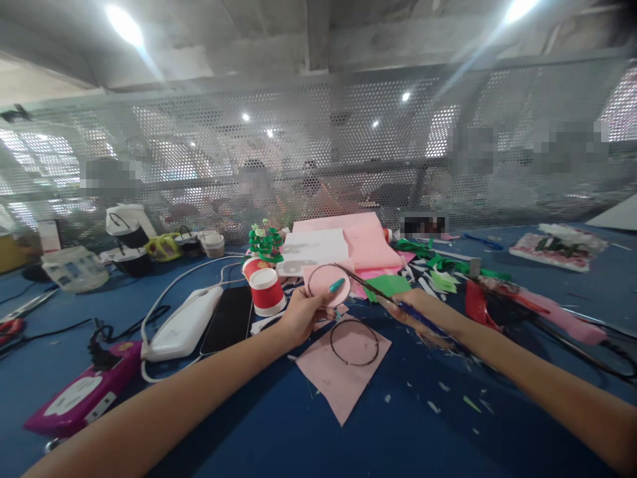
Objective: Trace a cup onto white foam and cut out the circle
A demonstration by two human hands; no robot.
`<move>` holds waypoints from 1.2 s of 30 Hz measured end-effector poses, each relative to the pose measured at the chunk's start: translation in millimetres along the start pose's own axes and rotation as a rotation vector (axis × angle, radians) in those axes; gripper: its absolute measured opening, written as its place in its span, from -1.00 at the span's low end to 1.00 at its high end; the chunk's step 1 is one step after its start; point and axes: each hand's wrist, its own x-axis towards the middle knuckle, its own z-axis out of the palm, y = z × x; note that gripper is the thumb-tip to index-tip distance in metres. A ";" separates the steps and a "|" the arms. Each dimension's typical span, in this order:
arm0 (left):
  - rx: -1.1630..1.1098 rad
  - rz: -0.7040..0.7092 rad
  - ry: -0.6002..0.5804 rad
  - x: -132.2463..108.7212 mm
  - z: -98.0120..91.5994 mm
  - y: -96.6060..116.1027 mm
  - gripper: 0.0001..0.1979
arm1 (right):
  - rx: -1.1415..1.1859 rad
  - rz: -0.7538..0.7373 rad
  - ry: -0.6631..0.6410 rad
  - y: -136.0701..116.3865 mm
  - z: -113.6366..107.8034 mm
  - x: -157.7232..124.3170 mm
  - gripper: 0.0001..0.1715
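Note:
My left hand pinches a piece of pink paper that has a dark circle drawn on it, thumb lying on top. My right hand is closed around scissors, whose dark blades reach to the paper's right edge. How far the blades are parted is hard to make out. Below the hands, a pink paper square with another drawn circle lies on the blue table. Two red and white paper cups are just left of my left hand, with a small green leafy model behind them.
White and pink sheets are stacked behind the hands. Paper scraps and a green sheet lie right, beside a pink glue gun. Leftward are a black phone, a white power bank, cables and a purple power strip.

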 end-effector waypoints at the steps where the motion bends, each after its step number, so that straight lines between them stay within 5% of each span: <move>1: -0.003 -0.001 -0.002 0.1 -0.2 -0.1 -0.70 | -0.010 -0.012 0.005 0.9 -0.2 -0.2 -0.49; 21: -0.044 0.002 -0.031 2.9 -2.7 -2.9 -0.75 | -0.102 -0.018 0.013 3.7 -1.6 -1.9 -0.53; 36: 0.047 -0.127 0.146 4.5 -4.2 -0.5 -0.69 | -0.138 0.021 0.029 -0.2 -2.7 -1.0 -0.53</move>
